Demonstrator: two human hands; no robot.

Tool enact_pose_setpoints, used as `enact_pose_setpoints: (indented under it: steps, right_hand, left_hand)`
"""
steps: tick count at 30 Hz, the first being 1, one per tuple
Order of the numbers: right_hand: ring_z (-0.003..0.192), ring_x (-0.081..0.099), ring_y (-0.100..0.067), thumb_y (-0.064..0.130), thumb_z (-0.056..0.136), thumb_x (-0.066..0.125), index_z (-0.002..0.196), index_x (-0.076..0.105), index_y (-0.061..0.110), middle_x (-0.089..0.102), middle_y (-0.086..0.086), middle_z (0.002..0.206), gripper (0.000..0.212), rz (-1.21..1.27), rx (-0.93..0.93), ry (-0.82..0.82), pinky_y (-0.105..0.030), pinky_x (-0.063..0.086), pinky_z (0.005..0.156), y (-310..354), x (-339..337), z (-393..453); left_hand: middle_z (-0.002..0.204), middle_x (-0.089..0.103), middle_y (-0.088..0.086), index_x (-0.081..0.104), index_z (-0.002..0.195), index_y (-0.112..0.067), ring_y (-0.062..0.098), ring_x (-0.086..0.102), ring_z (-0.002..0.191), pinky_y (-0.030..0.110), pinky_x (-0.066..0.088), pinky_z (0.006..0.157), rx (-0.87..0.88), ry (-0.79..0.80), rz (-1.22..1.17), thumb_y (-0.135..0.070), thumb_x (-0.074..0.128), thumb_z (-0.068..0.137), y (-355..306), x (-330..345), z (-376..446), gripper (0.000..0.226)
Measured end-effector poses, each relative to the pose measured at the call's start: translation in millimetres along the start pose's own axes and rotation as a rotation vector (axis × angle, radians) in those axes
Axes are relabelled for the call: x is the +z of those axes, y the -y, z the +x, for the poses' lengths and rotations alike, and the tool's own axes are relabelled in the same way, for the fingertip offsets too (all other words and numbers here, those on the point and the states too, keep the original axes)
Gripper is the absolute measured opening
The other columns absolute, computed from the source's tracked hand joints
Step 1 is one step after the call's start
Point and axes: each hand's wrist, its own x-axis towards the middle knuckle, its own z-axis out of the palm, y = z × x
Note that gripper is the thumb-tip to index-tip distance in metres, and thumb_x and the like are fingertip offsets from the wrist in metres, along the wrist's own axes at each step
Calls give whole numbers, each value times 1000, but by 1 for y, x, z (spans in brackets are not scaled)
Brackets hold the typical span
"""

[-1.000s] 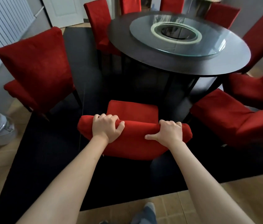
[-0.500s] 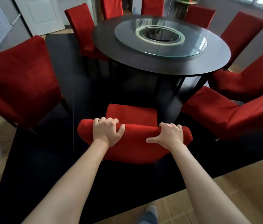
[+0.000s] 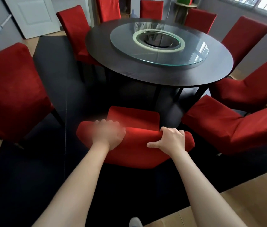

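While my left hand (image 3: 108, 135) and right hand (image 3: 170, 138) grip its backrest, the chair (image 3: 134, 117) stands just short of the table (image 3: 129, 74).
Dark rug (image 3: 31, 161) lies under everything. The round dark table is ahead, with a glass turntable (image 3: 195, 51) on top. The chair is on the rug right in front of me, its seat pointing at the table edge with a gap between. Left hand is blurred, but the fingers are curled over the top of the backrest. Right hand is clamped on the same top edge, fingers over the far side and thumb (image 3: 152, 145) stretched along the near face. Step in hand, I judge: sliding the chair in to the table. Next move calls for an even push from both hands, straight ahead, keeping clear of the chair on the right (image 3: 236, 128).
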Motion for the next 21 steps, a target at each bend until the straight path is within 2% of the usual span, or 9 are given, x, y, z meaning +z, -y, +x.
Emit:
enact_pose_setpoints:
  steps: [5, 10, 16, 21]
  right_hand:
    - [97, 57, -19, 92, 46, 53, 84, 49, 28, 62, 7, 86, 75, 1, 3, -13, -37, 33, 91, -10, -2, 36]
    - [99, 56, -19, 92, 47, 52, 94, 58, 26, 64, 5, 91, 82, -7, 6, -23, -36, 32, 90, -20, -4, 69]
    - [103, 56, -20, 90, 50, 55, 101, 61, 26, 65, 4, 97, 82, 6, 1, -11, -38, 32, 94, -25, -8, 95]
    - [105, 55, -21, 90, 50, 56, 105, 61, 27, 63, 3, 99, 85, 23, -4, -8, -39, 31, 97, -27, -9, 102]
  left_hand:
    - [98, 67, -3, 67, 108, -25, 22, 58, 94, 40, 34, 88, 2, 20, 16, -60, 4, 80, -6, 3, 38, 77]
    - [97, 67, -2, 67, 106, -24, 23, 58, 94, 40, 34, 87, 5, 37, 39, -57, 20, 89, -12, 10, 70, 59]
    - [98, 67, 0, 67, 105, -24, 24, 58, 94, 41, 35, 86, -14, 22, 33, -59, 8, 81, -18, 14, 96, 72]
    - [98, 68, 1, 67, 105, -24, 24, 59, 93, 40, 34, 84, -32, 26, 37, -59, 7, 81, -19, 16, 102, 74]
